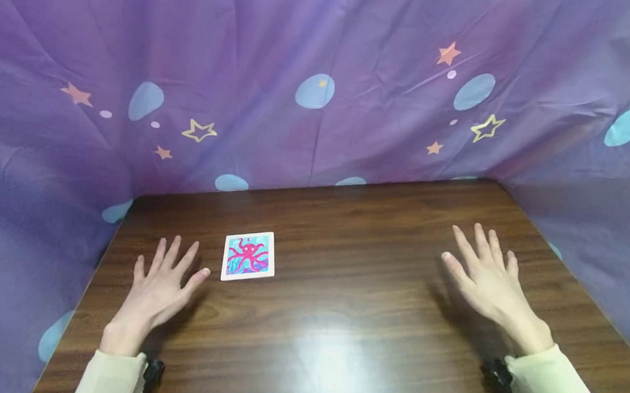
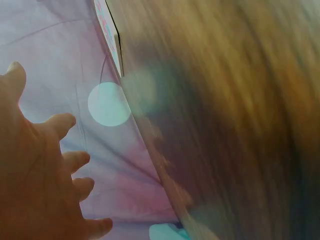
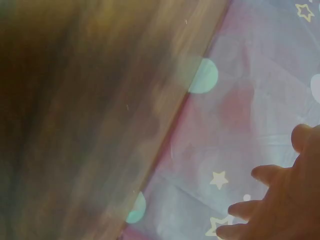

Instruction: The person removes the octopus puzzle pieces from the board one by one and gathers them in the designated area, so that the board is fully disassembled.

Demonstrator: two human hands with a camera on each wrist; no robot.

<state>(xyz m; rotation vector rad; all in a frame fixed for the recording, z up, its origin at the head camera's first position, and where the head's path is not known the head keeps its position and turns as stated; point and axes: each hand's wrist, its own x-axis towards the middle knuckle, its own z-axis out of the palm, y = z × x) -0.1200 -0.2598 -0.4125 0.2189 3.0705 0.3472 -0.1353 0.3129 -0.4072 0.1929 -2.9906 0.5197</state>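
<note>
A white-bordered square with a pink octopus picture (image 1: 248, 256) lies on the brown wooden table, left of the middle. In the left wrist view this octopus picture (image 2: 109, 37) shows a low, thick side edge. My left hand (image 1: 157, 292) is just left of it, palm down with fingers spread, its thumb tip close to the picture's left edge. Far over on the right side, my right hand (image 1: 488, 280) is also palm down with fingers fanned out. Neither hand holds anything. Dark shadows fall on the wood beside both hands.
The wooden table (image 1: 355, 233) ends at the back against a purple cloth (image 1: 268, 54) printed with stars and blue ovals. The cloth also hangs along the left and right sides. A bright glare lies on the table's near middle.
</note>
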